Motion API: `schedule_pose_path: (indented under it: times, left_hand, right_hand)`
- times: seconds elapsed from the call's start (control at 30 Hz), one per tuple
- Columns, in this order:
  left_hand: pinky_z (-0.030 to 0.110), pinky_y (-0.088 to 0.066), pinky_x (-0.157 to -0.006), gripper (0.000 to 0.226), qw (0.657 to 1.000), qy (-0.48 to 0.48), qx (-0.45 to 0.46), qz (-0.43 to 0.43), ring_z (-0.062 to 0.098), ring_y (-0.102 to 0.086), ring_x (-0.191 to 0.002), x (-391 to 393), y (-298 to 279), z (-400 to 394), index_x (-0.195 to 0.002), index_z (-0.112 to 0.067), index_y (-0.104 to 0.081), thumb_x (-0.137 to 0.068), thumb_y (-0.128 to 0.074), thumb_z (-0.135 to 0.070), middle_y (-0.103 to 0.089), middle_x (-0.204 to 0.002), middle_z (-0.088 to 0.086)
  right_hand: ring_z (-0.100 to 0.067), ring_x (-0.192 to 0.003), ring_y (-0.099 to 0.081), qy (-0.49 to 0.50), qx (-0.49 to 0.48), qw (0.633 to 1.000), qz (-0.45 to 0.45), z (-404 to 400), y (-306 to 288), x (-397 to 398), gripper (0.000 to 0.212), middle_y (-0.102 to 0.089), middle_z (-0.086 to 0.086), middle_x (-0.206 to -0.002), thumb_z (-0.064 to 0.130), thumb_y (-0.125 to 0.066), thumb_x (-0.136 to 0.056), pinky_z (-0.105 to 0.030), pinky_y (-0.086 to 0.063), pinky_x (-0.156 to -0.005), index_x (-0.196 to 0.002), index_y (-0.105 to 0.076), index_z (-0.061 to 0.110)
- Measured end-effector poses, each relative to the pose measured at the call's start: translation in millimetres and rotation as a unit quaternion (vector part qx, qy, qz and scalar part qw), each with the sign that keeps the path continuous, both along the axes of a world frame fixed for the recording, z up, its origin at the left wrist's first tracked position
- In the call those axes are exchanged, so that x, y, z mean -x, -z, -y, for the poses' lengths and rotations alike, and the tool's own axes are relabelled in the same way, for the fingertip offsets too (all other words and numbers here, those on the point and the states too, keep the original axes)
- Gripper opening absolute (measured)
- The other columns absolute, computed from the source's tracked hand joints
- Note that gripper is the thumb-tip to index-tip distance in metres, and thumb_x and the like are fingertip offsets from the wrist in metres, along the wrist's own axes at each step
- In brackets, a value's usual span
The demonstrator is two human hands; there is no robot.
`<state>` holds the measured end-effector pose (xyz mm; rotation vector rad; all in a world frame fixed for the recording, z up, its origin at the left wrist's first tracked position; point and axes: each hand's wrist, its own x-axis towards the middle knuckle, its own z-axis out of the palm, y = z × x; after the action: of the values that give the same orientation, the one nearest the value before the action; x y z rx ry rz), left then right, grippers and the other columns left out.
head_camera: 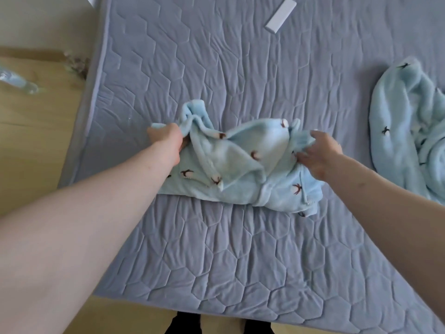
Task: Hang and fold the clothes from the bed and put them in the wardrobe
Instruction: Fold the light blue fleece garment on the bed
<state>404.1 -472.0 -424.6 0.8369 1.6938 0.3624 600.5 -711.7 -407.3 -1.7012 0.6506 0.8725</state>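
floor: tan, nearest edge of the scene; dark feet at the bottom.
bed: grey-blue quilted cover, fills most of the scene, no wardrobe visible.
fleece garment: light blue with small dark bird print, lies mid-bed, partly folded; near edge straight and flat, top layer bunched and lifted.
left hand: fingers curled, grips the far-left corner of the fleece garment, cloth raised off the bed.
right hand: fingers bent round a fold at the garment's right side, pinching it; thumb side hidden by cloth.
step: folding, looks mid-fold, far edge being brought over the near part.
next move: likely needs both hands to carry the lifted edge across, lay it even with the near edge, then smooth the bumps.
second fleece piece: same print, crumpled heap at the far right, well apart, not yet folded.
white box: flat, far side of the bed.
clear bottle: on the floor, far left.
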Motion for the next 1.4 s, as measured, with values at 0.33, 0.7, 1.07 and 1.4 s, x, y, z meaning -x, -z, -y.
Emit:
schedule_pose_path:
  times: [0.33, 0.7, 1.07, 1.4]
  left_hand:
    - [0.048, -0.04, -0.108, 0.071, 0.729, 0.505, -0.424, -0.185, 0.032, -0.04, -0.139, 11.7, 1.2, 34.9, -0.147, -0.016, -0.039, -0.083, -0.061, -0.038, -0.026, -0.161, 0.007]
    - [0.038, -0.02, -0.12, 0.044, 0.473, 0.808, -0.329, -0.123, 0.014, -0.055, -0.121, 18.9, 4.3, 7.9, -0.114, -0.031, -0.067, -0.074, -0.061, -0.015, -0.067, -0.116, -0.014]
    - [0.032, -0.043, -0.069, 0.047, 0.698, 0.626, -0.254, -0.239, 0.027, -0.064, -0.088, -97.1, 37.8, -26.7, -0.07, -0.019, -0.06, -0.083, -0.073, -0.062, -0.063, -0.078, -0.001]
    - [0.05, -0.03, -0.116, 0.049, 0.595, 0.599, -0.531, -0.076, 0.025, -0.047, -0.133, 6.5, 27.2, 18.8, -0.127, -0.03, -0.064, -0.09, -0.057, -0.06, -0.049, -0.147, -0.002]
  right_hand:
    - [-0.023, -0.153, -0.024, -0.529, 0.099, 0.695, 0.477, 16.5, 25.4, 46.1, 0.075, -0.025, 0.006, -0.167, 0.062, -0.057, -0.092, -0.044, -0.024, -0.122, -0.157, -0.034, 0.034]
    - [-0.023, -0.157, -0.014, -0.644, 0.24, 0.67, 0.282, -10.4, 84.4, 26.7, 0.075, -0.04, 0.014, -0.161, 0.083, -0.03, -0.092, -0.057, -0.012, -0.123, -0.146, -0.053, 0.036]
    - [-0.021, -0.127, -0.053, -0.566, 0.171, 0.788, 0.173, -14.5, 91.7, 22.7, 0.041, -0.065, 0.01, -0.114, 0.061, -0.049, -0.098, -0.035, -0.039, -0.105, -0.119, -0.067, 0.031]
    - [-0.017, -0.161, 0.003, -0.516, 0.199, 0.745, 0.373, 73.9, 75.8, 56.8, 0.079, -0.012, 0.012, -0.173, 0.076, -0.036, -0.095, -0.058, -0.001, -0.128, -0.163, -0.012, 0.043]
